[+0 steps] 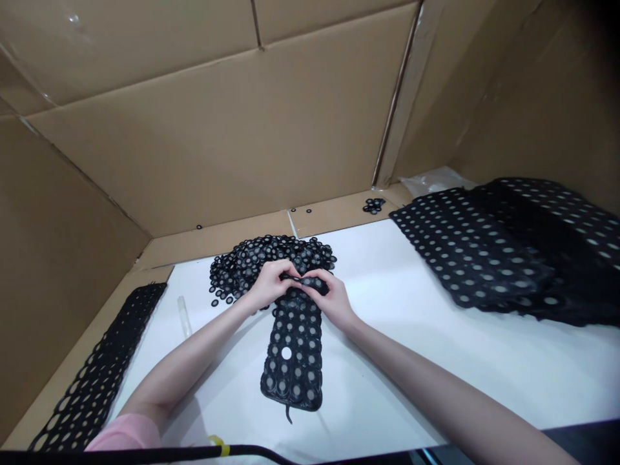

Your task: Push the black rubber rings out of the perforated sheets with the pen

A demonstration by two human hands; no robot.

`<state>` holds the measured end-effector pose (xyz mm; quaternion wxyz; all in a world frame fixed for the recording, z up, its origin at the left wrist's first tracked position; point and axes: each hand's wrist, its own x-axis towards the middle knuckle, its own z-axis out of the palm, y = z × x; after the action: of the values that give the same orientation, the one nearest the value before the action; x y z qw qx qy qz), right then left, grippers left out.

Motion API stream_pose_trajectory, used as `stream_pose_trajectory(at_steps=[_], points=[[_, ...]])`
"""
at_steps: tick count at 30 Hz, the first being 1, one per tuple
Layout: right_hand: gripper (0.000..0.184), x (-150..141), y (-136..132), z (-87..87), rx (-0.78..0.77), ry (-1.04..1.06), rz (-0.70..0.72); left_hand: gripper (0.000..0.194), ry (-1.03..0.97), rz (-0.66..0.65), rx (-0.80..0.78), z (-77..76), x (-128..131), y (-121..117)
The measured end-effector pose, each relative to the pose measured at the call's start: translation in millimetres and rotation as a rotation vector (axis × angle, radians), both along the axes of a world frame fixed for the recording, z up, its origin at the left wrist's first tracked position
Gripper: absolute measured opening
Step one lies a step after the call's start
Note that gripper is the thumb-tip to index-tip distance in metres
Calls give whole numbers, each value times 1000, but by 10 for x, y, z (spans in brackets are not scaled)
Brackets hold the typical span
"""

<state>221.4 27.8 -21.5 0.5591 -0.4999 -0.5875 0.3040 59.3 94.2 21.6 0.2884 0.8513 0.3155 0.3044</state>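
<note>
A narrow black sheet [300,355] with rows of pale round spots lies lengthwise in front of me. One of its spots is bright white, and a thin black tail sticks out at the near end. My left hand [272,285] and my right hand [333,298] meet at its far end, which is bent up between them. Both hands have their fingers closed in a pinch on it. Whether a loose piece is also between the left fingertips cannot be made out. Just behind the hands is a heap of small black rings with pale centres [252,255].
Large spotted black sheets [475,252] are stacked at the right, by a clear plastic bag [436,179]. A black sheet full of holes [106,361] lies left, near a clear tube [184,316]. Cardboard walls [232,135] enclose the white table [387,290]. A black cable [194,453] crosses the front.
</note>
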Motion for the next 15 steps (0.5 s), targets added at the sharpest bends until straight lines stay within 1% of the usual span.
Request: stream_pose_trajectory(at_steps=[3, 7, 9, 12, 15], points=[[14, 2, -9, 24, -15, 11, 6, 5, 18, -6, -7, 35, -18, 3], [15, -1, -26, 64, -45, 33, 5, 17, 27, -59, -11, 113, -52, 33], [16, -3, -31, 73, -53, 35, 2, 18, 26, -54, 4, 128, -58, 47], [17, -3, -31, 73, -53, 37, 4, 13, 2, -30, 0, 106, -47, 52], [17, -2, -24, 66, -47, 34, 8, 13, -39, -9, -14, 47, -27, 45]])
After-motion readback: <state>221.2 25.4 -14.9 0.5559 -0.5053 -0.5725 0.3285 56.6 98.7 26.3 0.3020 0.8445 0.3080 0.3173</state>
